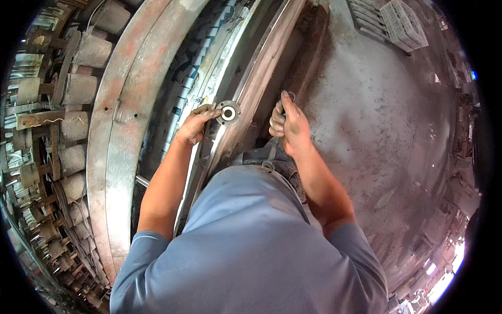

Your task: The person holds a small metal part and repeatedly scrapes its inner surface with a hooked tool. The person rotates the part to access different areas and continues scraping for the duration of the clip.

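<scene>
My left hand (197, 124) grips a round metal flange (235, 118) by its left edge. The flange has a pale ring around a dark centre hole and small holes near its rim. It is above the long metal rail (253, 86) of the machine in front of me. To the right, my right hand (291, 126) is closed with the thumb pointing up. A small ring-shaped metal end (292, 96) shows beside the thumb tip; the rest of that tool is hidden in the fist, so its kind is unclear.
A wide curved metal beam (117, 125) runs along the left, with stacked metal blocks (76, 125) beyond it. A white-and-blue strip (191, 73) lies inside the machine. A pale crate (403, 25) stands at the far right on the stained grey floor (366, 115).
</scene>
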The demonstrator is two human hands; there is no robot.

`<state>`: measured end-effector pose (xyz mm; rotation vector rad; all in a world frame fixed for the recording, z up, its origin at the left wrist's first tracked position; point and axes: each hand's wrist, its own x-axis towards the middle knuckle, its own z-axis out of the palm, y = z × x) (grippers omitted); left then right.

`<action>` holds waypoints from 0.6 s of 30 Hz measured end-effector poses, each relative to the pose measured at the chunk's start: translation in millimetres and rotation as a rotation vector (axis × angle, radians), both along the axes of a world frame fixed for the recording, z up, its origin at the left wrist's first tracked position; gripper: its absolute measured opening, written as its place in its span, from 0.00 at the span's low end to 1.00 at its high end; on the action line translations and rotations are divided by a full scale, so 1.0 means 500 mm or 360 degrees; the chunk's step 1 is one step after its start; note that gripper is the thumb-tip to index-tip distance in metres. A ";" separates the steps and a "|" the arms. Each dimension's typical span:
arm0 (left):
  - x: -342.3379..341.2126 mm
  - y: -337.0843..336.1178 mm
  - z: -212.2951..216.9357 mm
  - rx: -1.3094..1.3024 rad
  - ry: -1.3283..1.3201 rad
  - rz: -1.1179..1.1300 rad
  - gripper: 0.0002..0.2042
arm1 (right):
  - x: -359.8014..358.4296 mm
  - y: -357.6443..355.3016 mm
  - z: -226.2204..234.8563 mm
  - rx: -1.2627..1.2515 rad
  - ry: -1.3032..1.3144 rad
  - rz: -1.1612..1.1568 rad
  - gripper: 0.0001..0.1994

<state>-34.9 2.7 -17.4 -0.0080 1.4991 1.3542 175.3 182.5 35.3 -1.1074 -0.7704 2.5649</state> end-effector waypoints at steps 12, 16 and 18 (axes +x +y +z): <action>0.032 0.004 0.020 0.0000 0.0207 0.0079 0.24 | 0.123 -0.108 -0.036 0.1880 -0.0517 0.0936 0.20; 0.042 0.010 0.042 -0.0101 0.0384 -0.0085 0.28 | 0.129 -0.118 -0.042 0.2210 -0.0530 0.0839 0.20; 0.036 0.007 0.011 -0.0039 0.0467 -0.0029 0.29 | 0.138 -0.126 -0.054 0.2297 -0.0520 0.0830 0.20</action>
